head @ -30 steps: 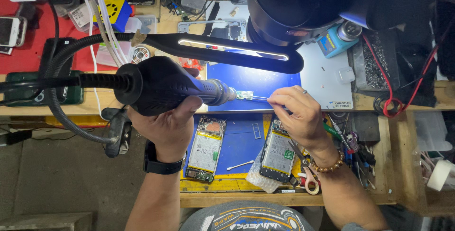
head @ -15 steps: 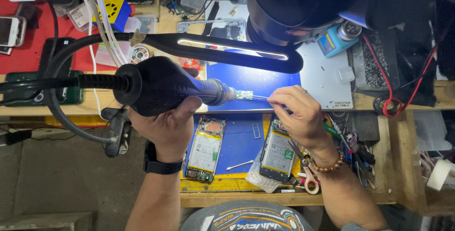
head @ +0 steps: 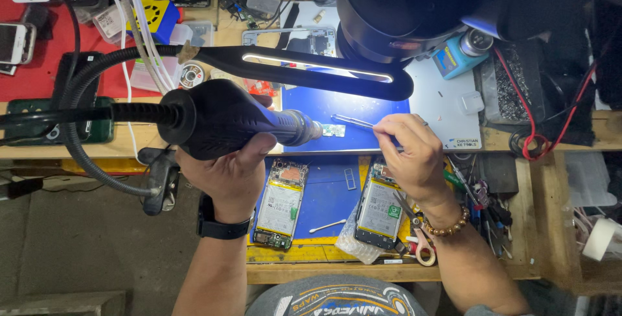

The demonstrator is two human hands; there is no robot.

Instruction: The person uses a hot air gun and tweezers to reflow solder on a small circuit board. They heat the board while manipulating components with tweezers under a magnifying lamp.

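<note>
**A:** What is your left hand (head: 228, 176) doing?

**B:** Your left hand is wrapped tight around the fat black hot air tool (head: 220, 120). Its metal tip (head: 304, 129) points to the right. The tip is just beside a tiny green circuit board (head: 334, 130). I cannot tell if they touch.

**A:** And your right hand (head: 409, 155)?

**B:** Your right hand is pinched shut on thin metal tweezers (head: 353, 121). The tweezers point left, toward the tiny board. Their tips are very near it.

**A:** Where does the tiny board lie?

**B:** It lies on the blue mat (head: 343, 112), under the long black lamp (head: 311, 70) with the bright strip. It sits between the tool tip and your right hand.

**A:** What else is near you?

**B:** Two open phones lie closer to you. One open phone (head: 280, 202) is just below your left hand. The other open phone (head: 379, 207) is right under your right hand. A white cotton swab (head: 327, 226) lies between them. You have a black watch (head: 220, 225) on your left wrist and a bead bracelet (head: 447, 225) on your right wrist. Small scissors (head: 418, 235) lie by that wrist. A blue bottle (head: 459, 53) stands farther back on the right.
</note>
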